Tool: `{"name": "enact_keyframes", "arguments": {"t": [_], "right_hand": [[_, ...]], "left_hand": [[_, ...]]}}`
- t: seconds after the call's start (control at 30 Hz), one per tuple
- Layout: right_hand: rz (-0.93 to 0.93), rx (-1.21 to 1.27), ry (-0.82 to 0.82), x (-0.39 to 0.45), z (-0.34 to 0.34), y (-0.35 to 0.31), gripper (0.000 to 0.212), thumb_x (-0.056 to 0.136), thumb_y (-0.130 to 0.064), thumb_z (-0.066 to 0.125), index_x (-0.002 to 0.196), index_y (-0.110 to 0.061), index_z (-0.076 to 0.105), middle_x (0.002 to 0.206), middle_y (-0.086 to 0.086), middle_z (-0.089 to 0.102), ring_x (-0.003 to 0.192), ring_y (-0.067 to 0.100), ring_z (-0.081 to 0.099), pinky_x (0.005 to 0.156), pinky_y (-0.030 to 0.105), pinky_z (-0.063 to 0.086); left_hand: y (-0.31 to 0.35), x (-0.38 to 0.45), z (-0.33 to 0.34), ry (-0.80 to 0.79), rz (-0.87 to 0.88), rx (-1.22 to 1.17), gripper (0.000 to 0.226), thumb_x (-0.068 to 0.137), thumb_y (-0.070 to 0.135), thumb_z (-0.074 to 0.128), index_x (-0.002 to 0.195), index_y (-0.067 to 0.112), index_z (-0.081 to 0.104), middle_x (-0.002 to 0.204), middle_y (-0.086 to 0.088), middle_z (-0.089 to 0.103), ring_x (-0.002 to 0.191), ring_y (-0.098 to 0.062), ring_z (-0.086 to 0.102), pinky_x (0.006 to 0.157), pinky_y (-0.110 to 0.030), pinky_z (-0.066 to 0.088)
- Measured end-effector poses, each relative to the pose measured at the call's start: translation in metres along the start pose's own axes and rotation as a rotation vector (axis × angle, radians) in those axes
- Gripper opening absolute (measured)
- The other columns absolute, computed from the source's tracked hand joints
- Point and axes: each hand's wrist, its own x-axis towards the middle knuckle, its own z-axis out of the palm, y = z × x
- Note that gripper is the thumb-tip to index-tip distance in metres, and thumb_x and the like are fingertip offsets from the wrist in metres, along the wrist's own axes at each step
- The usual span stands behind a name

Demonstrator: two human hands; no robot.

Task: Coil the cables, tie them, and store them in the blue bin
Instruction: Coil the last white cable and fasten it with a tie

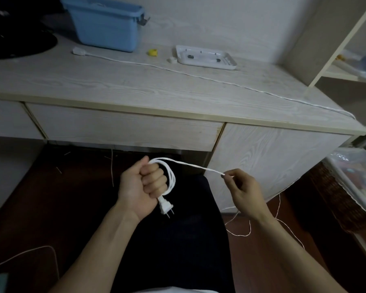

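Observation:
My left hand [143, 183] is a closed fist around a few loops of white cable [171, 178], and the two-pin plug [166, 207] hangs below the fist. From the loops the cable stretches right to my right hand [242, 190], which pinches it between thumb and fingertips. The loose part drops to the floor [243, 229] and climbs over the desk's right edge. It then crosses the desktop to a white end piece [79, 51] beside the blue bin [106, 24] at the back left.
On the wooden desk [93, 81] lie a white tray [206, 58], a small yellow object [153, 52] and a small white piece [172, 59]. A black round object [17, 43] sits far left. Shelves stand right, a dark chair seat [178, 240] is below my arms.

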Motion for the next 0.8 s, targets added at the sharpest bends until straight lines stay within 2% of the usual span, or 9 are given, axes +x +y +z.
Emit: {"name": "enact_keyframes", "arguments": {"t": [0.1, 0.2, 0.27, 0.37, 0.47, 0.53, 0.6, 0.67, 0.8], "right_hand": [[-0.015, -0.010, -0.079, -0.001, 0.000, -0.006, 0.012, 0.098, -0.024, 0.061, 0.089, -0.020, 0.068, 0.055, -0.012, 0.058, 0.046, 0.003, 0.044, 0.046, 0.016, 0.035], [-0.033, -0.072, -0.275, -0.004, 0.003, -0.005, 0.012, 0.096, -0.029, 0.064, 0.088, -0.023, 0.070, 0.064, -0.004, 0.066, 0.053, 0.005, 0.055, 0.053, 0.019, 0.044], [-0.060, -0.104, -0.440, -0.009, 0.006, -0.005, 0.010, 0.096, -0.028, 0.064, 0.092, -0.022, 0.071, 0.071, -0.005, 0.068, 0.061, 0.005, 0.060, 0.059, 0.019, 0.048], [-0.101, -0.140, -0.600, -0.014, 0.015, -0.011, 0.009, 0.094, -0.025, 0.067, 0.096, -0.020, 0.074, 0.083, -0.005, 0.073, 0.074, 0.008, 0.067, 0.069, 0.024, 0.054], [-0.138, -0.131, -0.718, -0.019, 0.025, -0.020, 0.012, 0.091, -0.025, 0.071, 0.101, -0.019, 0.077, 0.094, -0.007, 0.076, 0.086, 0.008, 0.071, 0.082, 0.031, 0.058], [-0.186, -0.108, -0.741, -0.022, 0.028, -0.024, 0.013, 0.092, -0.022, 0.070, 0.102, -0.017, 0.077, 0.097, -0.008, 0.076, 0.088, 0.005, 0.071, 0.085, 0.028, 0.057], [-0.243, -0.095, -0.704, -0.024, 0.027, -0.028, 0.013, 0.095, -0.020, 0.066, 0.102, -0.015, 0.076, 0.094, -0.010, 0.074, 0.087, 0.003, 0.069, 0.080, 0.021, 0.054], [-0.308, -0.082, -0.605, -0.023, 0.025, -0.032, 0.016, 0.099, -0.020, 0.058, 0.101, -0.013, 0.072, 0.089, -0.013, 0.066, 0.081, 0.004, 0.063, 0.073, 0.014, 0.046], [-0.394, -0.123, -0.378, -0.017, 0.020, -0.026, 0.027, 0.102, -0.034, 0.047, 0.101, -0.018, 0.068, 0.093, -0.005, 0.056, 0.084, 0.009, 0.057, 0.072, 0.015, 0.042]], "left_hand": [[0.005, 0.006, -0.004, 0.073, 0.155, -0.200, 0.042, 0.100, 0.035, 0.030, 0.065, 0.017, 0.044, 0.054, 0.005, 0.029, 0.043, -0.009, 0.026, 0.046, -0.024, 0.022], [0.009, 0.012, -0.005, 0.134, 0.261, -0.319, 0.026, 0.100, 0.018, 0.029, 0.078, 0.014, 0.044, 0.063, 0.001, 0.039, 0.052, -0.012, 0.037, 0.062, -0.025, 0.033], [0.010, 0.016, -0.006, 0.175, 0.302, -0.289, 0.023, 0.100, 0.008, 0.031, 0.083, 0.013, 0.045, 0.066, -0.001, 0.046, 0.057, -0.012, 0.045, 0.068, -0.027, 0.042], [0.007, 0.022, -0.010, 0.259, 0.385, -0.140, 0.023, 0.104, 0.005, 0.033, 0.088, 0.009, 0.048, 0.073, -0.002, 0.051, 0.068, -0.014, 0.052, 0.076, -0.030, 0.050], [-0.004, 0.026, -0.013, 0.317, 0.512, 0.150, 0.019, 0.105, 0.004, 0.036, 0.095, 0.009, 0.052, 0.079, -0.002, 0.051, 0.068, -0.013, 0.055, 0.078, -0.030, 0.052], [-0.013, 0.026, -0.018, 0.329, 0.603, 0.548, 0.021, 0.104, 0.002, 0.038, 0.097, 0.011, 0.055, 0.075, -0.001, 0.056, 0.067, -0.012, 0.060, 0.076, -0.026, 0.054], [-0.017, 0.023, -0.022, 0.271, 0.614, 0.910, 0.023, 0.102, -0.001, 0.040, 0.096, 0.013, 0.057, 0.073, -0.001, 0.060, 0.066, -0.012, 0.063, 0.071, -0.024, 0.053], [-0.015, 0.019, -0.024, 0.159, 0.506, 1.118, 0.024, 0.100, -0.003, 0.043, 0.094, 0.015, 0.058, 0.078, -0.004, 0.063, 0.064, -0.012, 0.061, 0.067, -0.028, 0.050], [-0.013, 0.005, -0.017, -0.186, 0.103, 1.419, 0.022, 0.100, 0.001, 0.045, 0.098, 0.015, 0.062, 0.078, -0.003, 0.068, 0.061, -0.006, 0.058, 0.062, -0.023, 0.047]]}}
